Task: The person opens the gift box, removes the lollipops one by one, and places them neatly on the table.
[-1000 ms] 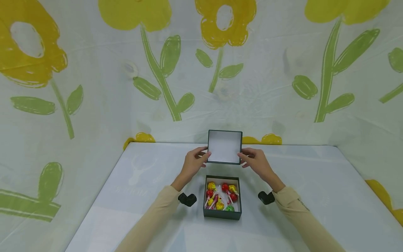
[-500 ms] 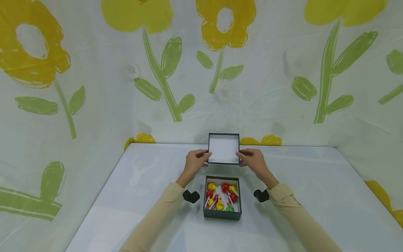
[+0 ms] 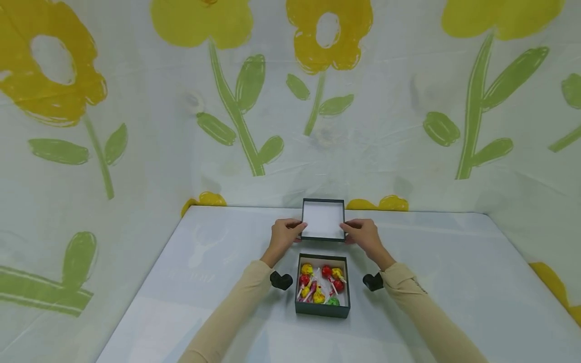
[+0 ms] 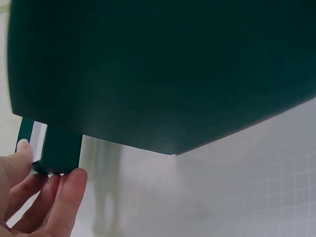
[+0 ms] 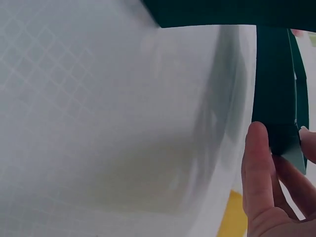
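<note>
A square dark green box lid (image 3: 323, 220), its white inside facing me, is held upright beyond the box in the head view. My left hand (image 3: 286, 234) pinches its left edge, thumb on the inner side. On the opposite edge, my right hand (image 3: 364, 236) grips it the same way. Nearer to me an open dark green box (image 3: 322, 309) sits on the table, with several lollipops (image 3: 319, 296) in red, yellow and green wrappers inside. The left wrist view shows the thumb and fingers on the lid's edge (image 4: 61, 148); the right wrist view shows the other edge (image 5: 276, 89) gripped.
The white table (image 3: 218, 252) reaches back to a hanging cloth (image 3: 381, 101) printed with yellow flowers and green leaves. A black wrist camera (image 3: 281, 281) is beside the box on the left, another black camera (image 3: 373, 282) on the right.
The lid has come down a little toward the table, with both hands still gripping its sides. The box of lollipops has stayed in place.
</note>
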Demonstrator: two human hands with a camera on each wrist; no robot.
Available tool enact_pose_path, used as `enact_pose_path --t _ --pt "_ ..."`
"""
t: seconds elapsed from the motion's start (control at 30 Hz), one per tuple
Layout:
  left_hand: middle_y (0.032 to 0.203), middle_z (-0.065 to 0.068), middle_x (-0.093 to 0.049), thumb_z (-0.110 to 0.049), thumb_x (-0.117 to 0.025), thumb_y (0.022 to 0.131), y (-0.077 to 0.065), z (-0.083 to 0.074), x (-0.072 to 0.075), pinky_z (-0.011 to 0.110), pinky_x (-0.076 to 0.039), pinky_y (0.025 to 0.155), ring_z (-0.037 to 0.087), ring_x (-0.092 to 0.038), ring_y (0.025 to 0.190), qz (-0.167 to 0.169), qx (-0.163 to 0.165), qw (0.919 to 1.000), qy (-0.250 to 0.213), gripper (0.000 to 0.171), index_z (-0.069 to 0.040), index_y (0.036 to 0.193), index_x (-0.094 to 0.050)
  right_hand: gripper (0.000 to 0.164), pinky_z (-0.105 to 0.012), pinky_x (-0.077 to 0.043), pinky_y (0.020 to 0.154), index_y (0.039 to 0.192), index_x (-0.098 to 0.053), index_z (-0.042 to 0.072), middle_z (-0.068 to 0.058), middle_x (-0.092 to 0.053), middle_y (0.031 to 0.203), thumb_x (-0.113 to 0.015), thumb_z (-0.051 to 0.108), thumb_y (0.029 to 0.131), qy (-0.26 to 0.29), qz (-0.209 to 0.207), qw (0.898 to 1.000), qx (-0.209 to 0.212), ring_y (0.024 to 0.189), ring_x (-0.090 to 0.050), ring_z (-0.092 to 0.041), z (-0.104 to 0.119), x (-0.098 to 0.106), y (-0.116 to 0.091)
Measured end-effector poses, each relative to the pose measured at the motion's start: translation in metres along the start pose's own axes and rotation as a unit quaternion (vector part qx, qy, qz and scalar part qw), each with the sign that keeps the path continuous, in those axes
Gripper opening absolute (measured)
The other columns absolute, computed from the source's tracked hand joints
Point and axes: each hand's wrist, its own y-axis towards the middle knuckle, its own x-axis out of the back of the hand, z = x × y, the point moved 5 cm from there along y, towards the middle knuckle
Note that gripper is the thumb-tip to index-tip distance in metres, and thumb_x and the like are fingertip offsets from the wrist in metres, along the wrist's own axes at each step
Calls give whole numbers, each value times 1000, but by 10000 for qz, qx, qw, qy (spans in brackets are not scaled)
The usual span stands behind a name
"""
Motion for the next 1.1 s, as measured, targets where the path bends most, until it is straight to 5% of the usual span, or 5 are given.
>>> enact_pose_path --t 0.37,1.1 --pt "87 14 -69 -15 -72 85 2 7 -5 32 -58 58 28 -67 70 -138 44 9992 363 24 5 99 -71 38 -31 -58 66 113 -63 -8 -20 -66 100 -66 22 89 141 15 9998 -107 64 -65 -17 -13 -4 6" --pt "88 12 -65 -10 -69 86 0 10 -5 31 -58 63 27 -66 74 172 470 9972 563 23 3 105 -67 32 -30 -58 66 117 -63 -3 -19 -63 105 -65 14 90 204 126 9991 -352 69 -64 -18 -27 -9 8"
